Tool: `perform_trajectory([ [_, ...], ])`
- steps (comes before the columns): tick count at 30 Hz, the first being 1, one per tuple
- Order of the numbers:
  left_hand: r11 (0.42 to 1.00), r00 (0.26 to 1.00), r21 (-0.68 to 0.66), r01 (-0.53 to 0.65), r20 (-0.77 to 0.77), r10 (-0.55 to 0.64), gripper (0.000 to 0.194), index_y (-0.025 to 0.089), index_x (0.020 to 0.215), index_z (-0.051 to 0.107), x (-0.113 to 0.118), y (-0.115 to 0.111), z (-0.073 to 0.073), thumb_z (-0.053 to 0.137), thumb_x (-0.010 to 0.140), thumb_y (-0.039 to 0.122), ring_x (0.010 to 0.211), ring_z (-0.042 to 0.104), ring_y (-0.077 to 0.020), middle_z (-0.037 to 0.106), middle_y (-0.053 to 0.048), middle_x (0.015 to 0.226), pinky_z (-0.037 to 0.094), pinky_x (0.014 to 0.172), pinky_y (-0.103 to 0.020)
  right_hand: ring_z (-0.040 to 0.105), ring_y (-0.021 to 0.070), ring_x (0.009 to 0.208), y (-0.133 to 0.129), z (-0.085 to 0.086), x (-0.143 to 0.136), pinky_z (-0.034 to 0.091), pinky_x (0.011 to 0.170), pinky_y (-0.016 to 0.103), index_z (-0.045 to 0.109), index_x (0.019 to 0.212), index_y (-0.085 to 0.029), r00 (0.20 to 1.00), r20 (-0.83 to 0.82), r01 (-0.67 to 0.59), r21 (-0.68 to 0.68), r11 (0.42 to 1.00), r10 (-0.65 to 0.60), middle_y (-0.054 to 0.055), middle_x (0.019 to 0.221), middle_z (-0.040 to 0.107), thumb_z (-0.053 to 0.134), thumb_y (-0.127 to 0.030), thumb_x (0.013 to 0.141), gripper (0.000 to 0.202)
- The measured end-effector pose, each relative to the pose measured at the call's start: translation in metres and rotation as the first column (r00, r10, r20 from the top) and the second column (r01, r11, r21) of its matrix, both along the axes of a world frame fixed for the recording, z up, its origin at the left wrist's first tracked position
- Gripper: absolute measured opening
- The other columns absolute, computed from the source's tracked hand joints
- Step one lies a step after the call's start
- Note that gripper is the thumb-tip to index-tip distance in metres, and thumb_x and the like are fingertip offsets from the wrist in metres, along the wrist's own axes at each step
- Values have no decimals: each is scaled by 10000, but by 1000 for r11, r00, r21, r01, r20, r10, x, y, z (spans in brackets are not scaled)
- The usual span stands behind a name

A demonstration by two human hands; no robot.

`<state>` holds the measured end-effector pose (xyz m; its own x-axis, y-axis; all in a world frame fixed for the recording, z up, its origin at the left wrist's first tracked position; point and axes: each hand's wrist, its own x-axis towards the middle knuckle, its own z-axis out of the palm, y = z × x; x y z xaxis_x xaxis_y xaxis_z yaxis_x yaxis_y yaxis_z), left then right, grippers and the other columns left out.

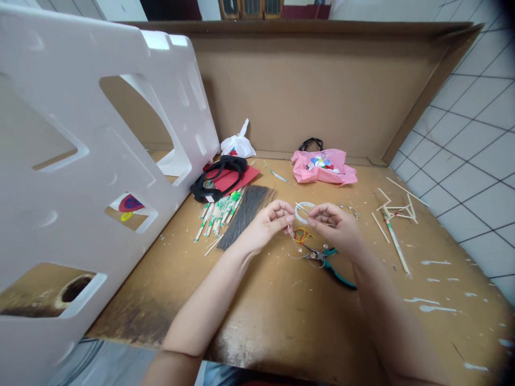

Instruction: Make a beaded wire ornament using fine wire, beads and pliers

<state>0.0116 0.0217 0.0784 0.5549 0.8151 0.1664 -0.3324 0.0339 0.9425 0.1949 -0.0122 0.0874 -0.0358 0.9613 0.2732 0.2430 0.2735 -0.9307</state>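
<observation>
My left hand (pixel 277 219) and my right hand (pixel 330 221) are raised over the middle of the table, close together with a small gap between them. Thin wires (pixel 302 208) reach from the fingertips of my right hand toward my left. My left hand pinches a fine strand with small beads, which hangs below its fingers. Behind the gap lies a white ring-shaped coil (pixel 304 212). Below the hands are yellow and red loops (pixel 301 235) and pliers with green handles (pixel 338 274), their jaws partly covered by beaded wire.
Left of my hands lie a bundle of grey wires (pixel 245 217), wrapped sticks (pixel 217 215) and a black strap (pixel 221 177). A pink bag (pixel 324 167) and white bag (pixel 237 145) stand behind. A stick frame (pixel 398 214) lies right; a white plastic panel (pixel 80 128) rises left.
</observation>
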Motion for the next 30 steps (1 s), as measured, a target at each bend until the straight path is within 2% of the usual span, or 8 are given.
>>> perform_trajectory([
  [5, 999, 998, 24, -43, -37, 44, 306, 140, 936, 578, -4, -1, 5, 727, 672, 183, 732, 565, -80, 604, -10, 811, 445, 721, -223, 577, 141, 694, -6, 3, 3, 476, 673, 302, 584, 780, -207, 965, 80, 230, 192, 954, -249, 21, 767, 627, 622, -255, 736, 76],
  [9, 993, 970, 110, -40, -235, 65, 169, 122, 845, 612, -2, -6, 6, 662, 746, 249, 720, 588, -102, 645, -33, 785, 455, 728, -254, 592, 167, 779, -9, 1, 0, 480, 751, 340, 571, 783, -214, 953, 93, 246, 326, 913, -289, 28, 790, 624, 586, -223, 776, 19],
  [11, 985, 958, 152, -81, -260, 119, 157, 126, 812, 599, -1, -7, 6, 632, 771, 274, 697, 595, -109, 646, -28, 742, 461, 715, -261, 598, 169, 788, -9, -1, -3, 485, 755, 344, 570, 798, -216, 949, 99, 245, 365, 898, -299, 29, 804, 627, 583, -219, 783, 20],
  [15, 955, 942, 214, -206, -222, 253, 155, 139, 803, 563, 0, -9, 5, 594, 799, 290, 675, 602, -108, 635, -17, 700, 467, 706, -255, 597, 146, 694, -10, -3, -5, 495, 706, 330, 587, 826, -212, 944, 119, 250, 344, 905, -306, 18, 788, 628, 615, -224, 769, 65],
  [21, 965, 936, 226, -136, -289, 199, 206, 139, 869, 601, 1, -8, 1, 655, 745, 295, 674, 587, -103, 647, -29, 762, 455, 668, -241, 603, 155, 755, -10, -3, -6, 499, 714, 335, 585, 811, -214, 948, -43, 310, 352, 883, -316, 19, 812, 615, 608, -201, 775, 45],
  [23, 957, 919, 248, -154, -320, 231, 180, 141, 822, 617, 2, -7, 0, 652, 744, 300, 632, 557, -90, 636, -15, 730, 434, 627, -226, 612, 146, 736, -10, -3, -7, 500, 715, 332, 580, 812, -217, 958, -73, 285, 333, 899, -277, 11, 809, 614, 606, -198, 781, 45],
  [27, 912, 905, 330, -245, -260, 337, 154, 151, 795, 623, 2, -7, 1, 617, 775, 303, 623, 524, -86, 609, 7, 681, 410, 614, -217, 617, 135, 693, -9, -2, -7, 496, 685, 309, 584, 815, -215, 975, -78, 220, 241, 945, -207, -2, 761, 616, 626, -218, 769, 62],
  [30, 881, 894, 419, -218, -276, 352, 150, 156, 806, 634, -1, -9, 4, 597, 794, 301, 622, 513, -91, 601, 9, 670, 399, 611, -220, 596, 127, 663, -10, -1, -6, 491, 658, 297, 606, 800, -207, 978, -68, 209, 186, 960, -200, 5, 750, 626, 649, -237, 743, 78],
])
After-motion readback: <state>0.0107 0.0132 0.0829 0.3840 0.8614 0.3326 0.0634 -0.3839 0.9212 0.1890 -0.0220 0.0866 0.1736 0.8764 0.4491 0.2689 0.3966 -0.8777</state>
